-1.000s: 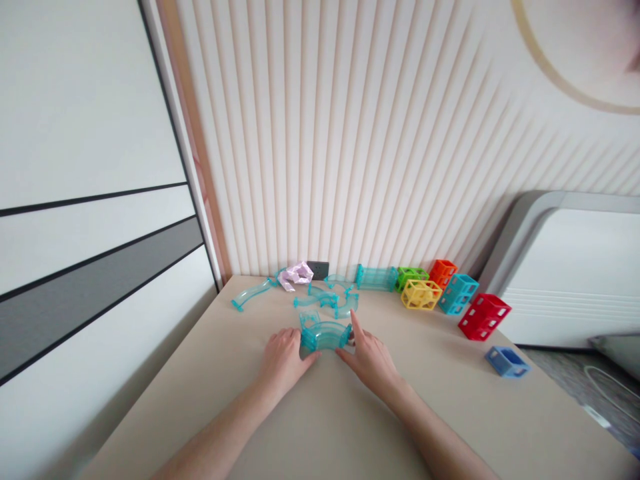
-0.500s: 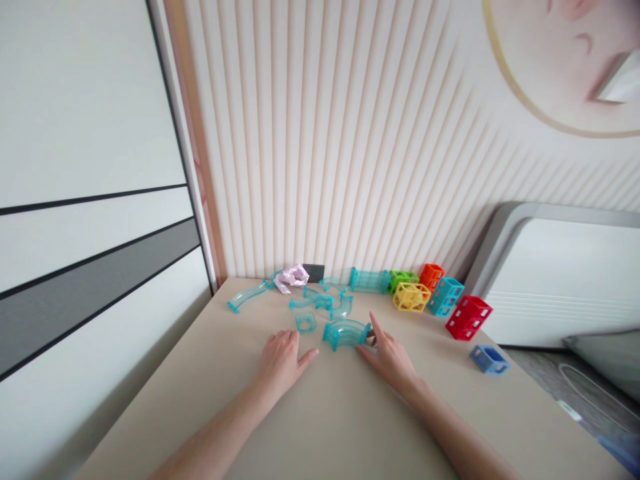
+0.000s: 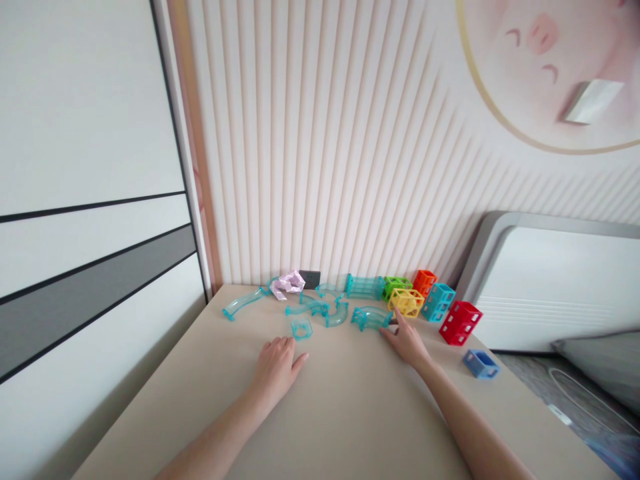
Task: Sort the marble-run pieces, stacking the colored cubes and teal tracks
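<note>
My right hand grips the right end of a bundle of curved, clear teal track pieces low over the table. Its index finger points forward while the thumb is at the near side. My left hand rests on the tabletop with nothing in it, fingers bent and thumb held apart. Just beyond its fingertips lies a square teal frame piece with a round hole. Several other loose teal curves, such as an S-shaped track and a bent track, lie behind.
A long teal track and crumpled pinkish wrapper lie at the back left. Straight teal tracks stand by the wall. To the right are block frames: green, yellow, orange, teal, red and blue, near the table's right edge.
My right hand has moved the curved track bundle to the right and farther back, close to the yellow block. My left hand stays on the table; the view has shifted slightly.
</note>
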A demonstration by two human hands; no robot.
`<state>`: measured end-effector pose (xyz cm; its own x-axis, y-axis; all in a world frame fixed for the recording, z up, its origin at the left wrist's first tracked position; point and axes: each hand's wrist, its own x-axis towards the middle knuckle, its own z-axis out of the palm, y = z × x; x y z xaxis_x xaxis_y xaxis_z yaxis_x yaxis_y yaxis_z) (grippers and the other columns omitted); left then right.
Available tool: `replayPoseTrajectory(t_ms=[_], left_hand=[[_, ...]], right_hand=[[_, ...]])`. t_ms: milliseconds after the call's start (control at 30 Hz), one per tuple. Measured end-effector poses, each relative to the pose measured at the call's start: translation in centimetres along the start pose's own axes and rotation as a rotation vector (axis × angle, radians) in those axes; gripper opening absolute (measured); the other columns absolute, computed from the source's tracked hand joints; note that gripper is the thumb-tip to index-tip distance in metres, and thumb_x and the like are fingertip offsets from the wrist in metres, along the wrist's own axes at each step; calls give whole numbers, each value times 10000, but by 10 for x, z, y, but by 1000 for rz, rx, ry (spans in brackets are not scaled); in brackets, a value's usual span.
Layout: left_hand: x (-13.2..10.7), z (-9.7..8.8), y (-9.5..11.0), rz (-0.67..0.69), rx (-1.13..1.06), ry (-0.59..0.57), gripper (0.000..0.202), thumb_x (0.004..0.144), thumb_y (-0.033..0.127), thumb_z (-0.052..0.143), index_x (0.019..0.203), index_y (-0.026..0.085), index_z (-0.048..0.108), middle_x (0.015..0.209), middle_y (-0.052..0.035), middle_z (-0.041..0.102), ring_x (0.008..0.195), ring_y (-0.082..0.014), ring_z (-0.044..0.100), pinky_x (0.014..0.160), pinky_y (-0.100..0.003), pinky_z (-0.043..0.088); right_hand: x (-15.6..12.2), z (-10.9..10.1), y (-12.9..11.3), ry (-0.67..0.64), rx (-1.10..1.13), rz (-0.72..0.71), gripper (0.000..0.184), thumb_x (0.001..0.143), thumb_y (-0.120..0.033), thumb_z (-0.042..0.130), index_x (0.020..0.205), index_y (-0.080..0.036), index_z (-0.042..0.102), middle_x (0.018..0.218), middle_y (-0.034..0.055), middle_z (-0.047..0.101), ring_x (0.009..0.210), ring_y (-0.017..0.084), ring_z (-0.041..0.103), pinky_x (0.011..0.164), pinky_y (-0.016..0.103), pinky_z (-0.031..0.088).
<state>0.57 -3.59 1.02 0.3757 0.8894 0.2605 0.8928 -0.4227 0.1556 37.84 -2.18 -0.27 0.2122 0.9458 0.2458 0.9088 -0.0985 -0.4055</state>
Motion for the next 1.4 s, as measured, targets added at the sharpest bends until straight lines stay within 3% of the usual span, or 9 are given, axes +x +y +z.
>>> replayPoseTrajectory(t_ms=[267,400,633,1067,1233,1333,1400], left_hand=[[1,1,-2,4,-21,-11,206,936,363,560,905,172,630,912,-95,702,915,-274,655,810,-374,463],[2,2,-2,-3,-21,-43,212,937,367,560,926,167,629,941,-97,700,938,-265,644,832,-371,456],[3,5,-4,-5,-25,-46,229,934,383,569,924,163,631,931,-95,696,934,-275,648,821,-379,459],[4,8,-6,-9,-61,-5,184,932,353,586,856,188,616,870,-54,695,885,-243,657,794,-357,454],[9,5,-15,35,-92,174,172,954,293,538,821,204,600,829,-36,682,829,-209,651,771,-331,454],[23,1,-32,93,-62,309,170,972,265,483,879,198,608,877,-57,680,865,-220,642,793,-344,463],[37,-1,-45,138,-4,361,173,975,239,457,945,191,621,922,-73,679,908,-235,636,825,-366,468]], right_hand=[[19,5,-4,4,-122,95,709,953,-448,481,1544,-146,233,1216,169,678,1106,332,649,876,407,473],[29,10,-10,-5,-161,159,720,959,-450,479,1546,-134,209,1269,184,649,1167,335,620,893,402,472],[36,23,-19,15,-215,274,685,977,-471,422,1536,-128,225,1291,195,637,1145,324,635,874,396,490],[39,20,-24,5,-217,274,628,974,-449,425,1501,-130,300,1283,192,642,1134,318,640,873,389,488],[29,22,-26,54,-168,241,668,941,-396,459,1524,-138,261,1363,187,579,1149,327,623,862,395,495],[23,26,-26,171,-56,188,611,910,-343,463,1482,-153,362,1365,173,570,1128,296,627,885,380,494],[20,29,-27,286,68,116,539,898,-316,441,1413,-158,462,1295,154,616,986,253,666,872,369,504]])
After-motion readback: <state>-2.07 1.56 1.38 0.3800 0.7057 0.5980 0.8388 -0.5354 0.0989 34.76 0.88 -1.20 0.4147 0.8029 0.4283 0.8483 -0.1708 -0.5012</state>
